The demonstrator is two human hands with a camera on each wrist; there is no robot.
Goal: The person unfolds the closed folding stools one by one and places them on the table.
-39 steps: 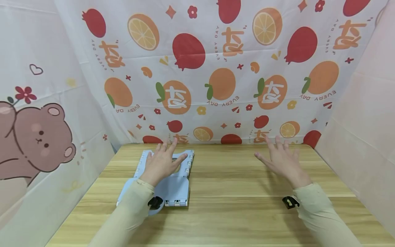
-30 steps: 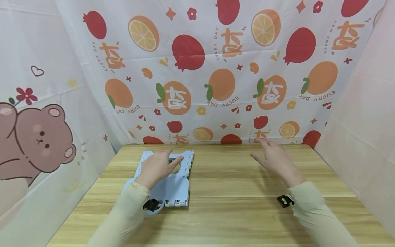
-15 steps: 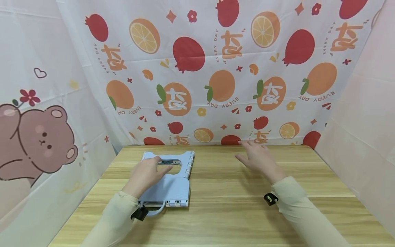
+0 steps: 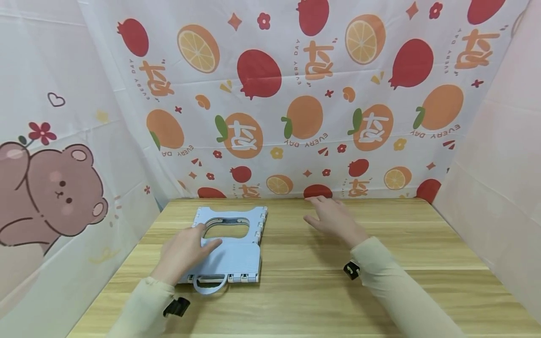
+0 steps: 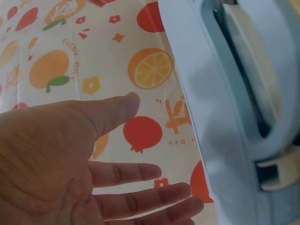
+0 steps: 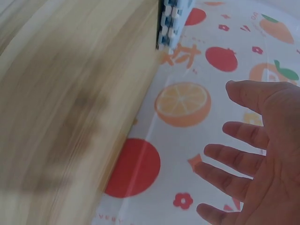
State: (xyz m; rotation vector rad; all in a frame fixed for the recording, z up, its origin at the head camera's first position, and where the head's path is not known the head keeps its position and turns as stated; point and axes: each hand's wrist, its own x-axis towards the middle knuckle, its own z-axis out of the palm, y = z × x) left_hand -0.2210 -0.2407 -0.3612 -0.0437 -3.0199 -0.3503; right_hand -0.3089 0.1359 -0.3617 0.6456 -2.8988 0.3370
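stool (image 4: pixel 234 258) lies folded flat on the table (image 4: pixel 304 295), your left hand (image 4: pixel 181 251) now drawn back to its left edge and your right hand (image 4: pixel 335 221) brought nearer, both spread and holding nothing, leaving it between them, ungripped.

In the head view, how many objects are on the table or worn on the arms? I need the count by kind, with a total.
Light-blue folded item: 1
Black wrist devices: 2
Pale sleeves: 2
Total: 5
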